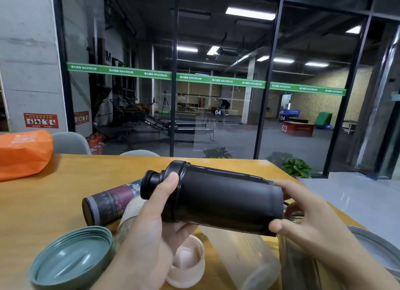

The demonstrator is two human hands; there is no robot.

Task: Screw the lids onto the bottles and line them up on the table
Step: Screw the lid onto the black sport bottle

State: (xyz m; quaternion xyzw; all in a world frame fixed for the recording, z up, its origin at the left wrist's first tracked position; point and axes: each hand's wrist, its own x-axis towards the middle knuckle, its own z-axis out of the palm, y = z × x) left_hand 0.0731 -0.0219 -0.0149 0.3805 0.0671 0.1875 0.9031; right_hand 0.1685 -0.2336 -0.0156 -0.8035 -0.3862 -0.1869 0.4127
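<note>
I hold a black shaker bottle (225, 201) on its side above the table, its black lid (171, 177) pointing left. My left hand (149, 235) grips the lid end, thumb on the lid's shoulder. My right hand (307, 214) holds the bottle's base. On the wooden table (65, 192) below lie a patterned bottle (110, 201) on its side, a green lid (71, 259) upside down, a pink lid (186, 263) upside down, and a frosted clear bottle (244, 259) on its side.
An orange bag (23, 153) sits at the table's far left. A grey round lid or plate (376, 248) and a clear glass container (298, 259) lie at the right near the table edge. A glass wall stands beyond the table.
</note>
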